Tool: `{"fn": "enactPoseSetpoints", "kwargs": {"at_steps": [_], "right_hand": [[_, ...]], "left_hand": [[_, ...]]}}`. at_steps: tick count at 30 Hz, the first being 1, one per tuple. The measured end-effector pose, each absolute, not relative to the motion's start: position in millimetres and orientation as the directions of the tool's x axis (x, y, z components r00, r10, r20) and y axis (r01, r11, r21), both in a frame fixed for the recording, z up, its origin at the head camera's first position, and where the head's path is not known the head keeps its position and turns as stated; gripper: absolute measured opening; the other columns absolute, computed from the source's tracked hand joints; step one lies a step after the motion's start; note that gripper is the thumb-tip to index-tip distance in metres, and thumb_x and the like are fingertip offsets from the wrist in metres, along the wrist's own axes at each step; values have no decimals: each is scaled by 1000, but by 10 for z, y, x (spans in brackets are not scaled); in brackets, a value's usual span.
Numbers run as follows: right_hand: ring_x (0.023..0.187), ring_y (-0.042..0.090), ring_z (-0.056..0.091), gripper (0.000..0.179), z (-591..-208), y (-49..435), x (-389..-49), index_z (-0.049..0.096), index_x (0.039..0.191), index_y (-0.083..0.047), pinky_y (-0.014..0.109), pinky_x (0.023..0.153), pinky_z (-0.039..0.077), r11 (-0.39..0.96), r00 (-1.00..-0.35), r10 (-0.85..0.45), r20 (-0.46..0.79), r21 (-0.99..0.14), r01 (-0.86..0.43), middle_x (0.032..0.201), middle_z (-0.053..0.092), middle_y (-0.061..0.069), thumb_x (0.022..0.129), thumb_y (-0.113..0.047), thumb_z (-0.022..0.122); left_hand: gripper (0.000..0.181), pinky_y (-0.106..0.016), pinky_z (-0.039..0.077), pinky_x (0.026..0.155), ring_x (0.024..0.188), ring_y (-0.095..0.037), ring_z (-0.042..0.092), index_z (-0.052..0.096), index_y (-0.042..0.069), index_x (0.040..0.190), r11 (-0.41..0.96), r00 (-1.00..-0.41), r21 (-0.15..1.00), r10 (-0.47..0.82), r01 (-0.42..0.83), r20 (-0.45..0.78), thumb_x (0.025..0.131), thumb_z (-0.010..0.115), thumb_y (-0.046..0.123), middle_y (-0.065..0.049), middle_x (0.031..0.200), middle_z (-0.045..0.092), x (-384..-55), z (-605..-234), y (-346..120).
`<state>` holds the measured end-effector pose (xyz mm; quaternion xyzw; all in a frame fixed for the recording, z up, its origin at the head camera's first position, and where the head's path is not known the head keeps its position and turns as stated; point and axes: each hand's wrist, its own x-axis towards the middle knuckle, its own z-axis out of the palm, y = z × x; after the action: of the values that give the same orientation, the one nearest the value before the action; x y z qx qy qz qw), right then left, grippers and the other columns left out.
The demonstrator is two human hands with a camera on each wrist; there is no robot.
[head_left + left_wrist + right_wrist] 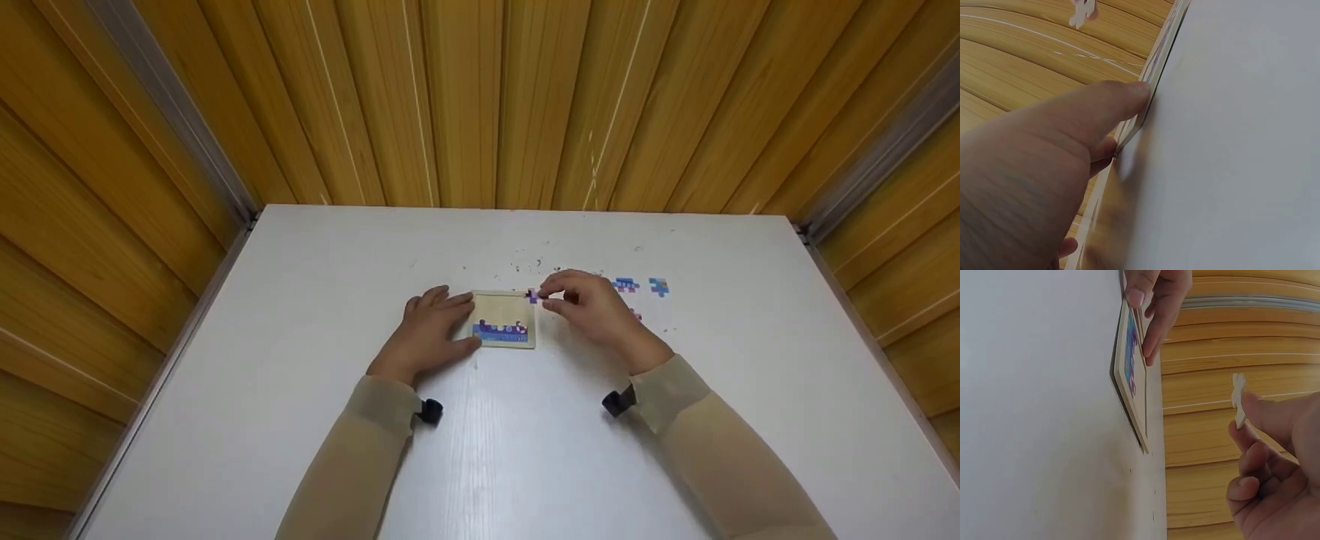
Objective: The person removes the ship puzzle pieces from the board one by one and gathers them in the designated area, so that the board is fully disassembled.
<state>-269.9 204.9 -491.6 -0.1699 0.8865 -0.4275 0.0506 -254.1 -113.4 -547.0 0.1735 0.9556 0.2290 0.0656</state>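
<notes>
A small square wooden puzzle tray (504,347) lies on the white table, with blue and purple joined pieces (501,332) along its near side and bare wood beyond. My left hand (427,337) rests at the tray's left side, thumb on the near corner and fingers stretched toward the far one. Between thumb and forefinger, my right hand (592,311) pinches a purple-pink jigsaw piece (533,295) above the tray's far right corner. The right wrist view shows this jigsaw piece (1238,399) edge-on, off the table and apart from the tray.
Right of the right hand lie blue jigsaw pieces (659,286) and a pink one (637,316), partly hidden by the hand. Small dark specks (538,262) dot the table (337,262) beyond the tray. Wood-patterned panels (465,105) stand behind the table and at both sides.
</notes>
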Motion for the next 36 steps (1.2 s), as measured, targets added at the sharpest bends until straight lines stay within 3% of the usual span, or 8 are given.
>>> {"fn": "enactPoseSetpoints", "kwargs": {"at_steps": [3,10,14,21,36], "right_hand": [[129,31,68,20,-4897,2221,-2662,87,124,-17,38,107,60,589,-942,-332,51,-769,-250,146,75,5,107,-10,78],[133,34,69,20,-4937,2662,-2564,86,125,-12,9,92,52,621,-951,-298,87,-738,-263,150,74,11,106,-10,80],[135,36,69,20,-4954,2888,-2500,85,125,-9,8,90,51,633,-953,-282,108,-726,-269,150,73,14,107,-8,78],[148,40,63,23,-4925,3163,-2403,84,131,-12,-3,96,42,688,-971,-224,80,-693,-215,155,71,13,108,-12,77],[150,42,61,26,-4987,3584,-2325,83,134,-11,-8,95,39,682,-991,-107,78,-720,-130,156,70,15,110,-19,77]], "left_hand": [[75,-59,17,144,177,-28,23,55,25,169,838,-934,459,354,296,-45,104,75,56,11,181,46,-2541,-5477,-1123],[75,-58,18,144,177,-27,24,55,26,169,835,-936,469,348,286,-49,104,75,57,12,181,46,-2544,-5507,-1105],[75,-58,18,144,177,-27,25,55,25,169,834,-934,469,353,292,-46,104,75,56,11,181,46,-2541,-5497,-1107],[75,-58,18,144,176,-28,26,55,23,170,833,-933,467,356,295,-45,104,75,55,11,181,45,-2541,-5481,-1110],[75,-58,20,144,176,-27,26,55,24,169,835,-936,466,351,292,-43,104,75,55,11,181,46,-2528,-5484,-1109]]}}
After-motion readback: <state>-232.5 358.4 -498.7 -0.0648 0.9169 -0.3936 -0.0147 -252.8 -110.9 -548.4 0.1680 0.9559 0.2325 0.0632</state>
